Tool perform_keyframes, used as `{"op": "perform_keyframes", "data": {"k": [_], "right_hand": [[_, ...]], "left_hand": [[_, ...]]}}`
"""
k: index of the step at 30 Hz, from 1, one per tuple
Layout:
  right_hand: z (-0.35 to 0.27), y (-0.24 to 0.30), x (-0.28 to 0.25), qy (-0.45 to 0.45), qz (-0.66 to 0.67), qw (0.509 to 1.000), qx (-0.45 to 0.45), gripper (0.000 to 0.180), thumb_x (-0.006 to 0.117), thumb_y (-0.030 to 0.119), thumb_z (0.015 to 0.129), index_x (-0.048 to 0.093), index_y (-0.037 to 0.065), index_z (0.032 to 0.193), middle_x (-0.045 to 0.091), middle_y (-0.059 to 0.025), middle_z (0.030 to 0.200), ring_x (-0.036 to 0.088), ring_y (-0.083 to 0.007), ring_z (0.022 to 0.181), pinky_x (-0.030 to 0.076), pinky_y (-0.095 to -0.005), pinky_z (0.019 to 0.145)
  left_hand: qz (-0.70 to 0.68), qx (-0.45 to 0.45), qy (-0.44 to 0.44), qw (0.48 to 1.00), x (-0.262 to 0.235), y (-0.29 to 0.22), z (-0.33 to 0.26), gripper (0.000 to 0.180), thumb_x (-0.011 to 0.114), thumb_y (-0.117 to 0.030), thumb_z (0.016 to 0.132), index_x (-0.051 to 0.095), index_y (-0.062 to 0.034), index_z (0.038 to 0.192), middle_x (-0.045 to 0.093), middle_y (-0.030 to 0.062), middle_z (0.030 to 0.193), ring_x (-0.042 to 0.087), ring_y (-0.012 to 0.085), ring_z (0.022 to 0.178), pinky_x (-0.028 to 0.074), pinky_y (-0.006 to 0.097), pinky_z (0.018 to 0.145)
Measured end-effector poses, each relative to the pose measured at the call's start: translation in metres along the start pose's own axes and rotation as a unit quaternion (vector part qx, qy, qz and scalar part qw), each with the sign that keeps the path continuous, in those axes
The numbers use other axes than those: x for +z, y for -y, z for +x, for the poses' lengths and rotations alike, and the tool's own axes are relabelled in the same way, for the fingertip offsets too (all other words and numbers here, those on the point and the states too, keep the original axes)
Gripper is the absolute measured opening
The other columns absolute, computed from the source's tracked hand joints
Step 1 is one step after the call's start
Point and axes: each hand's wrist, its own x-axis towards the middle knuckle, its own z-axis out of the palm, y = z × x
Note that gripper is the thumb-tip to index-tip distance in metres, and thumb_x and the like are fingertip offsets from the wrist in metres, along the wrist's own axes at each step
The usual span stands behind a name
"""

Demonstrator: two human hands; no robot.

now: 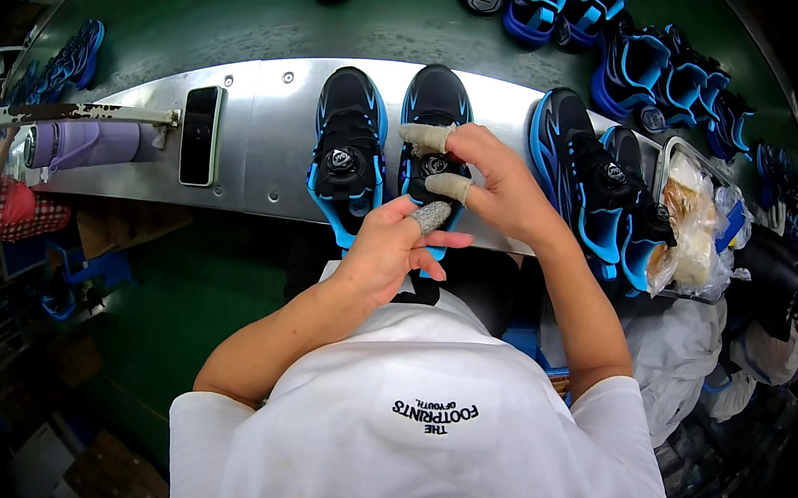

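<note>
Lying across twelve o'clock: steel ledge [266, 131]. Standing on it at centre: black-and-blue shoe [433, 147], another shoe [348, 148] beside it at nine o'clock. Closing on its dial: right hand [501, 187], taped fingers [426, 136]. Steadying below, half-curled: left hand [389, 248]. Judging: fastening underway, unfinished.

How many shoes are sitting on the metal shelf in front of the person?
4. Left shoe stands free; the next shoe is under both hands; two more lie at the right end. Others sit on the green belt beyond, not counted.
</note>
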Motion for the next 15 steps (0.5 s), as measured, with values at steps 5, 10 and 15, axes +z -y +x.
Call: {"op": "perform_keyframes", "data": {"k": [5, 10, 15], "right_hand": [[-0.017, 0.004, 0.026, -0.119, -0.173, 0.977, 0.022, 0.051, 0.073, 0.01, 0.076, 0.064, 0.012, 0.127, 0.06, -0.0059, 0.094, 0.055, -0.0174, 0.09, 0.042, -0.0306, 0.082], [0.007, 0.013, -0.019, -0.082, 0.032, 0.977, 0.192, 0.049, 0.069, 0.019, 0.087, 0.058, 0.012, 0.135, 0.066, -0.0049, 0.109, 0.06, -0.0118, 0.095, 0.047, -0.0274, 0.082], [0.075, -0.033, -0.019, -0.107, -0.062, 0.989, 0.085, 0.043, 0.064, 0.026, 0.093, 0.059, 0.012, 0.132, 0.066, -0.0091, 0.118, 0.062, -0.0182, 0.102, 0.049, -0.0322, 0.091]], "left_hand": [[0.0, 0.004, 0.015, 1.0, 0.001, -0.002, 0.0, 0.028, 0.048, -0.017, 0.1, 0.051, 0.0018, 0.121, 0.061, 0.0135, 0.117, 0.067, 0.0256, 0.102, 0.056, 0.03, 0.053], [0.324, 0.0, 0.113, 0.939, -0.009, -0.054, -0.045, 0.027, 0.055, -0.016, 0.098, 0.067, 0.0029, 0.113, 0.068, 0.012, 0.105, 0.068, 0.015, 0.071, 0.049, 0.021, 0.049], [0.547, 0.359, -0.179, 0.735, -0.038, -0.07, -0.031, 0.03, 0.068, -0.003, 0.079, 0.066, -0.003, 0.109, 0.055, 0.0053, 0.092, 0.049, 0.0141, 0.072, 0.042, 0.027, 0.064]]}}
